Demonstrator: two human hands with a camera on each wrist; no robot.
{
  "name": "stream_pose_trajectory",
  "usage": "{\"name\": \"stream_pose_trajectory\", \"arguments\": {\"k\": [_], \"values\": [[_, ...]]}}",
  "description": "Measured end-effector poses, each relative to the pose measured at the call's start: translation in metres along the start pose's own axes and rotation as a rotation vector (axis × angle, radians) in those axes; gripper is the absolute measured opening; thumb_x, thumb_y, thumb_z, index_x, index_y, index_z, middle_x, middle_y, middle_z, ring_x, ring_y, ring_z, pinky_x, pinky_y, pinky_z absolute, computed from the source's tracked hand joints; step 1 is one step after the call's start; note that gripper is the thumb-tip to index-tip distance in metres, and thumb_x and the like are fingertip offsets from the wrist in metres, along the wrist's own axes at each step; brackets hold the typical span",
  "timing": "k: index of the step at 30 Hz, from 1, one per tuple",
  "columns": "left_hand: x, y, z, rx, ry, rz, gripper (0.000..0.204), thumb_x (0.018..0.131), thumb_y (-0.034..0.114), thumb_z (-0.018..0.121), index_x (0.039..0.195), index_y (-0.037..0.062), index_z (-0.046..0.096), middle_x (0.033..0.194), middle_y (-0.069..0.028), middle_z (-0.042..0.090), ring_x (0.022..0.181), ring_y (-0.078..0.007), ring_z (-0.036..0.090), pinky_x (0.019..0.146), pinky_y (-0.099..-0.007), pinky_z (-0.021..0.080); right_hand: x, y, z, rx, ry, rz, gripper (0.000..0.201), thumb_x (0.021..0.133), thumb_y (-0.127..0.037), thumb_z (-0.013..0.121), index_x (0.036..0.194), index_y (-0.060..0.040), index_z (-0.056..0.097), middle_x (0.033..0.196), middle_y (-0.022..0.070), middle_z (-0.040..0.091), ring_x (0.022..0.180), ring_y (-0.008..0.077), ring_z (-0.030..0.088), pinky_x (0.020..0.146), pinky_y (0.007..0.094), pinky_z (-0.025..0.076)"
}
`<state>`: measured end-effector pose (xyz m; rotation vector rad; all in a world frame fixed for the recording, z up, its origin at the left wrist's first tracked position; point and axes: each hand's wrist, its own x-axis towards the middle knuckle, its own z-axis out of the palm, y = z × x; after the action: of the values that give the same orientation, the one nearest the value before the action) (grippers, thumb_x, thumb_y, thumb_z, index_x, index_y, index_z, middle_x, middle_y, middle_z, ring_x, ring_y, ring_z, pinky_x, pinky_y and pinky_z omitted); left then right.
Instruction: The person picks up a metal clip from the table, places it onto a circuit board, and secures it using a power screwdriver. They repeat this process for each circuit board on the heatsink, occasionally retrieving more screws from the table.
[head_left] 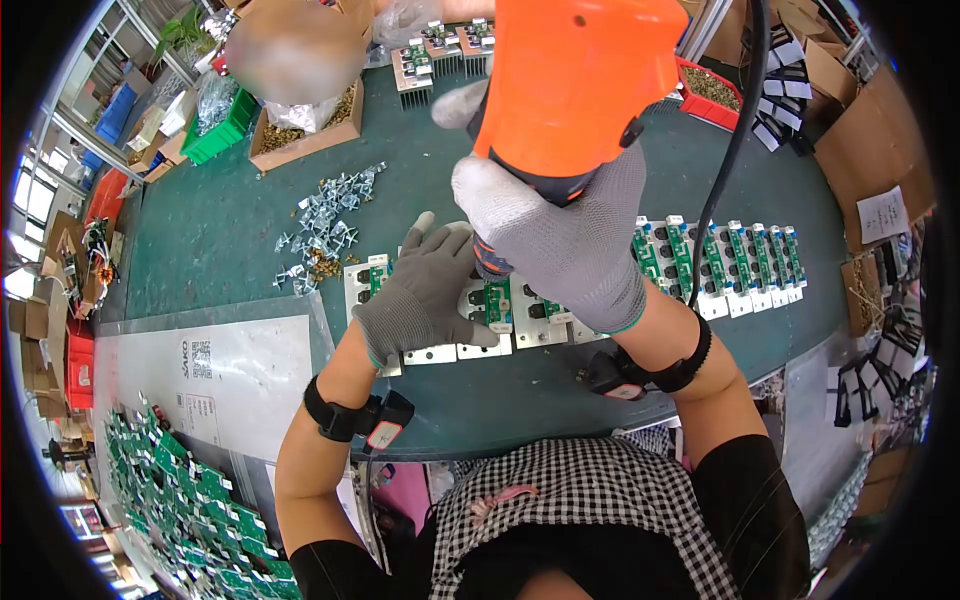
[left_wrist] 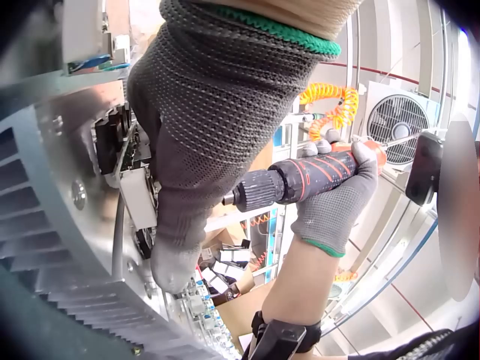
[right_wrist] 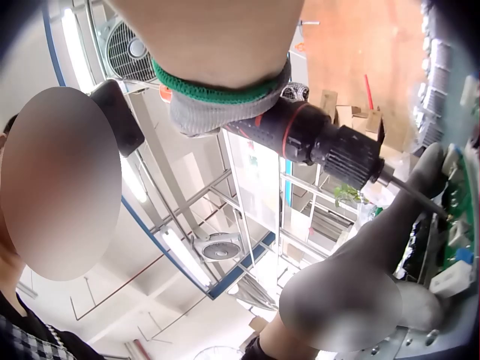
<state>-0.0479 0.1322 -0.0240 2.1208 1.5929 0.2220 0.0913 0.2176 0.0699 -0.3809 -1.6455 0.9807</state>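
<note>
Gripping a power driver [head_left: 585,90], the right hand [head_left: 575,240] holds the bit [right_wrist: 412,191] at circuit boards [head_left: 495,303] lying beneath the left hand [head_left: 425,300], fingers spread. A cardboard box [head_left: 312,147] contains brass-coloured pieces [head_left: 275,136] and a bag [head_left: 316,116]; a red bin [head_left: 705,113], similar pieces; a green bin [head_left: 217,140], clear plastic [head_left: 214,102].

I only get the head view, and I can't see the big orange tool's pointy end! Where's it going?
Observer: The right wrist view shows the power tool's thin bit reaching toward a green circuit board. I can't tell if it touches.
Operator: Ooh! What's under the boards?
Observer: The left wrist view shows metal fins under the metal plate by the left hand.
Operator: Anything cool in the background?
Observer: Yes, that same view shows a white-framed fan.
</note>
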Motion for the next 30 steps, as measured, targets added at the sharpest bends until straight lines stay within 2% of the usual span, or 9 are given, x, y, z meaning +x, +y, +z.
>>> {"name": "stream_pose_trajectory", "arguments": {"k": [3,5,9,12,15,16,25,28,30], "values": [[-0.002,0.01,-0.009,0.022,-0.006,-0.031,0.113,0.058,0.063,0.079,0.144,0.0041,0.034,0.136,-0.0187,0.046,0.137,-0.0331,0.035,0.119,-0.0528,0.012,0.0,-0.009,-0.008,0.089,-0.039,-0.012,0.041,0.071,-0.005,0.068,0.11,-0.0015,0.054,0.093,0.0085,0.064,0.072,0.0143,0.061,0.066,0.0298,0.052],[-0.002,0.004,0.001,0.147,0.128,0.055,0.114,0.059,0.061,0.08,0.145,0.0037,0.031,0.137,-0.0184,0.046,0.137,-0.0329,0.036,0.119,-0.0531,0.013,-0.004,-0.03,-0.017,0.238,-0.017,0.052,0.038,0.079,-0.002,0.058,0.117,0.0018,0.055,0.105,0.0167,0.066,0.072,0.0168,0.063,0.067,0.0312,0.054],[-0.007,0.009,-0.003,0.197,0.165,0.032,0.111,0.064,0.053,0.08,0.147,0.003,0.027,0.14,-0.0181,0.044,0.139,-0.0351,0.033,0.119,-0.0509,0.013,-0.03,-0.051,-0.067,0.109,-0.163,0.155,0.058,0.08,-0.008,0.058,0.134,-0.0003,0.039,0.113,0.021,0.061,0.073,0.0207,0.064,0.067,0.0334,0.056],[-0.015,0.021,-0.014,0.115,0.346,0.067,0.094,0.07,0.043,0.079,0.144,0.0055,0.036,0.139,-0.0173,0.046,0.136,-0.0363,0.037,0.117,-0.0482,0.021,-0.062,-0.039,-0.086,0.143,-0.153,0.117,0.062,0.08,-0.013,0.062,0.136,-0.0014,0.037,0.116,0.0207,0.058,0.078,0.0209,0.065,0.068,0.0336,0.057],[-0.028,0.04,-0.021,-0.074,0.385,0.017,0.078,0.073,0.03,0.077,0.14,0.0077,0.044,0.139,-0.0183,0.046,0.131,-0.0368,0.042,0.111,-0.045,0.032,-0.073,-0.039,-0.09,0.278,-0.035,0.125,0.064,0.08,-0.016,0.064,0.136,-0.0018,0.036,0.118,0.0214,0.057,0.079,0.021,0.065,0.07,0.0341,0.057],[-0.033,0.05,-0.019,-0.123,0.447,0.024,0.066,0.075,0.02,0.074,0.135,0.0082,0.05,0.136,-0.0171,0.05,0.126,-0.0359,0.048,0.103,-0.0435,0.041,-0.075,-0.04,-0.091,0.28,-0.012,0.132,0.065,0.08,-0.016,0.065,0.136,-0.0019,0.036,0.118,0.0216,0.057,0.079,0.0211,0.065,0.07,0.0344,0.057],[-0.067,0.082,-0.008,-0.277,0.629,-0.149,0.037,0.082,0.01,0.068,0.118,0.0039,0.062,0.114,-0.0153,0.061,0.101,-0.027,0.06,0.09,-0.0349,0.048,-0.091,-0.025,-0.076,0.214,-0.206,0.076,0.061,0.074,0.004,0.054,0.132,-0.0022,0.036,0.115,0.0197,0.059,0.08,0.0201,0.065,0.077,0.035,0.054],[-0.069,0.09,0.006,-0.451,0.684,-0.202,0.027,0.08,0.01,0.072,0.106,0.0067,0.067,0.088,-0.009,0.062,0.083,-0.0266,0.06,0.074,-0.0351,0.049,-0.098,-0.012,-0.072,0.166,-0.224,0.079,0.061,0.071,0.011,0.049,0.13,-0.0022,0.037,0.112,0.0187,0.061,0.08,0.0193,0.064,0.078,0.0359,0.054],[-0.068,0.093,0.016,-0.508,0.624,-0.221,0.024,0.079,0.009,0.072,0.103,0.0063,0.068,0.085,-0.009,0.062,0.08,-0.0259,0.06,0.072,-0.035,0.049,-0.096,-0.01,-0.073,0.136,-0.233,0.054,0.061,0.072,0.009,0.051,0.13,-0.0024,0.036,0.113,0.0188,0.06,0.08,0.0195,0.064,0.077,0.0359,0.054]]}}
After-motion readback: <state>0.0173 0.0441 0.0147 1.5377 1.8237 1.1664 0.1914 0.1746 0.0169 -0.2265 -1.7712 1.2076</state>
